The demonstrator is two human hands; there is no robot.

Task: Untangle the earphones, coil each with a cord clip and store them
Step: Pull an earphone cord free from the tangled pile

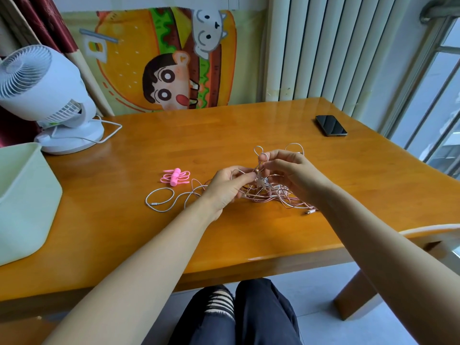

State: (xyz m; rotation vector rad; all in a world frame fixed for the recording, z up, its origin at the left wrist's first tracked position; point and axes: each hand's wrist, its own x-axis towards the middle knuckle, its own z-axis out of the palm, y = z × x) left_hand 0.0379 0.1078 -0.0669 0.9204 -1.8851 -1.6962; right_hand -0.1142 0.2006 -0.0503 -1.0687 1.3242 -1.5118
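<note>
A tangle of pink and white earphone cords [276,195] lies on the wooden table [224,135]. My left hand [225,188] pinches part of the tangle near an earbud, and my right hand [291,170] pinches a cord loop lifted just above the heap. A white cord loop with a plug [160,199] trails off to the left of the heap. A pink earphone coiled with a pink cord clip [175,177] lies further left.
A pale green storage bin [22,202] stands at the table's left edge. A white desk fan [47,95] with its cable sits at the back left. A black phone [330,125] lies at the back right. A chair back [433,235] shows at the right.
</note>
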